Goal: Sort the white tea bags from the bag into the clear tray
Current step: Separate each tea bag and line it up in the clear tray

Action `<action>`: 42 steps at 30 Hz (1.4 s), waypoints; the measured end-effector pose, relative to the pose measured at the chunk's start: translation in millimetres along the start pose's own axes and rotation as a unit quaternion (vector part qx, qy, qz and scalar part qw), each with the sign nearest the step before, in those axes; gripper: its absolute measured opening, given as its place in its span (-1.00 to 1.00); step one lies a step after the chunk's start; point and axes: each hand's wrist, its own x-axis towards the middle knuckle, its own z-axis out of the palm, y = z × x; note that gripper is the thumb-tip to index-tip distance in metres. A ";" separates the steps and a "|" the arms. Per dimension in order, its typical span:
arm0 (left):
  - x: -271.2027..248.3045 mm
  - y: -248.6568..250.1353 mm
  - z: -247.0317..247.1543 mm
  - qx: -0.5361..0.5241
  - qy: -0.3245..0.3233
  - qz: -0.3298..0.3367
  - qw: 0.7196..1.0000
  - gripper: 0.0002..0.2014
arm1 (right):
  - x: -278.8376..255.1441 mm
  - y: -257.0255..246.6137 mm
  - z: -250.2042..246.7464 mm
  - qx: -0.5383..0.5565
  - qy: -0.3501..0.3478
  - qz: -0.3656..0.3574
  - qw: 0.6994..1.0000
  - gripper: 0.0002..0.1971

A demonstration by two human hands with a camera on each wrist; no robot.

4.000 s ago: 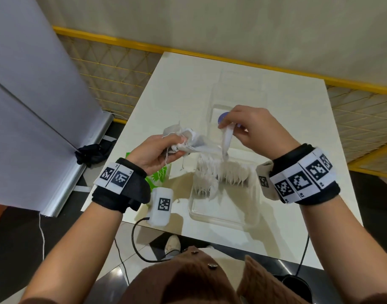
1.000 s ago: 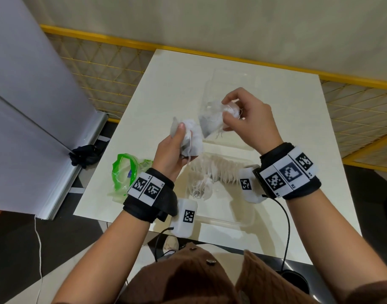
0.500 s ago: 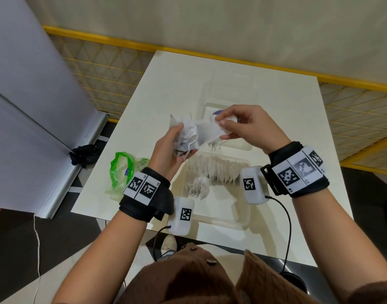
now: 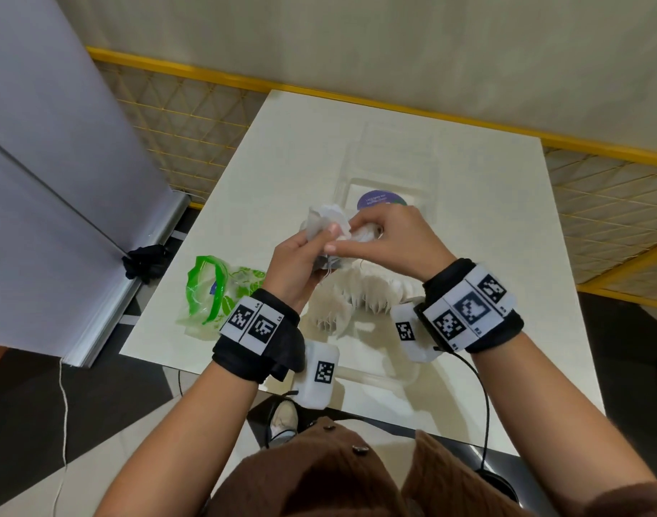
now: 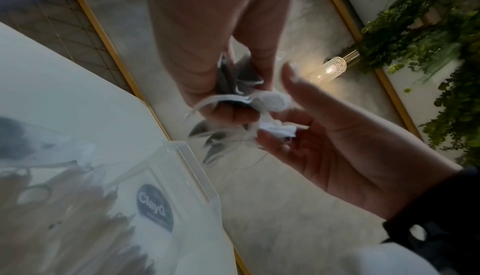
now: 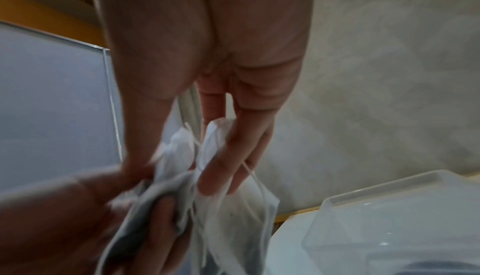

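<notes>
Best now, by my reckoning: left hand [image 4: 295, 261] keeps its grip pinching the tea-bag clump [image 4: 325, 222] while right hand [image 4: 388, 242], pinching one bag, draws it slowly free of tangled strings above the clear tray [image 4: 386, 378].

tray [image 4: 390, 378] front hidden by wrists, sticker [image 4: 379, 200] text unreadable

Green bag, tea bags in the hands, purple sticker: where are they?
green bag [image 4: 207, 292], head view, its green rim.
tea bags [image 4: 325, 222], head view, top of the held bunch.
purple sticker [image 4: 379, 199], head view, its middle.
</notes>
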 end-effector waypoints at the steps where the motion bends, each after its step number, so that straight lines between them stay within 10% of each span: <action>1: -0.6 -0.8 1.8 -0.011 0.001 -0.002 1.000 -0.89 | 0.9 0.3 3.2 -0.010 0.006 -0.010 1.000 -0.63; 7: -2.7 -4.5 -2.7 0.016 0.020 0.022 0.999 -0.88 | 1.6 9.4 -9.2 0.142 0.076 0.006 0.987 -0.99; 20: 0.8 -6.5 -0.2 0.074 0.011 0.076 0.994 -0.82 | 3.2 30.2 -32.1 0.181 0.151 0.024 0.972 -0.88; 30: 0.8 -4.8 -2.8 0.072 0.026 0.114 0.991 -0.62 | 4.0 35.4 -21.2 0.134 0.002 0.097 0.986 -0.85; 42: -5.7 -2.2 -9.0 0.162 -0.127 0.078 0.975 -0.75 | -2.9 19.9 -21.1 0.219 -0.048 0.062 0.973 -0.90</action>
